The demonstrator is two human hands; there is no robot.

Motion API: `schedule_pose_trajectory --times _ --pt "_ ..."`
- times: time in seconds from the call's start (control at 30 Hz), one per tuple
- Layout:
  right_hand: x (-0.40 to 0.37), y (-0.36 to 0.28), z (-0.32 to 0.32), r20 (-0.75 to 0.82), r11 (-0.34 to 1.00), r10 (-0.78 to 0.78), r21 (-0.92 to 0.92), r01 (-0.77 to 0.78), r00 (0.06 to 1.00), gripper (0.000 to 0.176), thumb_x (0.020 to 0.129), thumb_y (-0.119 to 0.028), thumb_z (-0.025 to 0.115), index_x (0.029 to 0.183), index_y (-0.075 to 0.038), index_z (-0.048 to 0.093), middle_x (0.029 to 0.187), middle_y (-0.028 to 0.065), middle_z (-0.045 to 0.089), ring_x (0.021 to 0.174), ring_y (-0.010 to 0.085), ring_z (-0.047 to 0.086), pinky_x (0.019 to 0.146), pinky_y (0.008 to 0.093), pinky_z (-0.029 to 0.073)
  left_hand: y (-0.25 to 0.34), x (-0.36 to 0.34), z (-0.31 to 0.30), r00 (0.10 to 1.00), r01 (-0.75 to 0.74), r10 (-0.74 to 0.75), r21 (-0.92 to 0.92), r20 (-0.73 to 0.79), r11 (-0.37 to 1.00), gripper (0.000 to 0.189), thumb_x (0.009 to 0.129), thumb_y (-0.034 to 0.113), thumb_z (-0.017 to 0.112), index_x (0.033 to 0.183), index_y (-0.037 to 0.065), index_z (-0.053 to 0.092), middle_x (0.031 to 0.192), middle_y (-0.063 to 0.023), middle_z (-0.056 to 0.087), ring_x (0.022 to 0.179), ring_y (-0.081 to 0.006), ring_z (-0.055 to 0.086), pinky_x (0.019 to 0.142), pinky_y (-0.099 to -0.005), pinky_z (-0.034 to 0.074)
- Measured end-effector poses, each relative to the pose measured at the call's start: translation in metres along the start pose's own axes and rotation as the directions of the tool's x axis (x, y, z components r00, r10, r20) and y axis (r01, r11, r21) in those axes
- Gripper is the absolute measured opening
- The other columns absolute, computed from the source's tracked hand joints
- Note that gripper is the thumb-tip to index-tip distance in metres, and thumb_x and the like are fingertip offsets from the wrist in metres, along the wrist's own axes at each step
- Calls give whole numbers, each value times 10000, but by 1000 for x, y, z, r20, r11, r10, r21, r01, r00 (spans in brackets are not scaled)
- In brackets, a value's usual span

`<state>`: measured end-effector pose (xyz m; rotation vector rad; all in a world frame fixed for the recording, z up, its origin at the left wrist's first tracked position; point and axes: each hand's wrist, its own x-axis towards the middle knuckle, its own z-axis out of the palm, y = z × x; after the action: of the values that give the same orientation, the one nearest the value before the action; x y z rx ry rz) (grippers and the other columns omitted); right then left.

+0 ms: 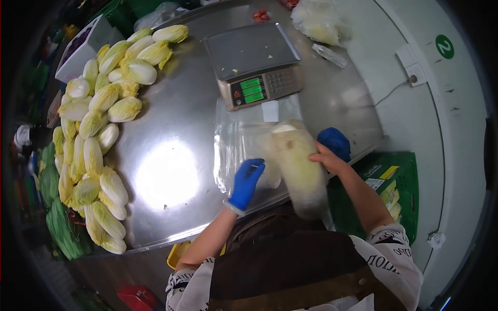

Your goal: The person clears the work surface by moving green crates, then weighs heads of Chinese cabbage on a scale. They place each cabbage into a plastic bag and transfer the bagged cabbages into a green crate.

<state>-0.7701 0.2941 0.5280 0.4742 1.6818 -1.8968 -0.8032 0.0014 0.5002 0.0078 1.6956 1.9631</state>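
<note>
A large napa cabbage (299,163) in a clear plastic bag tilts over the table's front edge, blurred by motion. My right hand (329,158), bare, grips its right side. My left hand (247,181), in a blue glove, is beside the cabbage on its left, fingers curled together; what they hold, if anything, is too small to make out. Beneath my left hand lie flat clear plastic bags (226,150). A digital scale (252,67) with lit green displays stands behind them, a few leaf scraps on its plate. A blue bundle (334,143) sits just beyond my right hand.
Many napa cabbages (98,129) are piled along the left of the metal table (171,124). A green crate (407,171) stands at the right, below the table edge. Stuffed plastic bags (319,22) and red produce (261,15) lie at the back. A cable (386,96) runs along the wall.
</note>
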Motion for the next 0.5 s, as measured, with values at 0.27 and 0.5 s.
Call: schedule_pose_trajectory --times 0.27,0.5 --pt "-93 25 -32 -100 997 -3 80 11 995 806 711 -285 699 1380 -19 338 1234 100 522 1108 180 517 959 316 407 -93 119 -6 744 -668 294 664 599 335 177 702 175 728 849 88 681 869 -105 623 839 -314 590 797 -405 467" --pt "-101 51 9 -59 988 -31 147 39 998 932 659 -300 715 1428 -13 275 1359 134 424 1245 226 403 1051 343 301 -50 115 18 829 -392 150 370 538 842 135 818 194 642 804 71 697 833 -114 653 760 -285 624 687 -351 486"
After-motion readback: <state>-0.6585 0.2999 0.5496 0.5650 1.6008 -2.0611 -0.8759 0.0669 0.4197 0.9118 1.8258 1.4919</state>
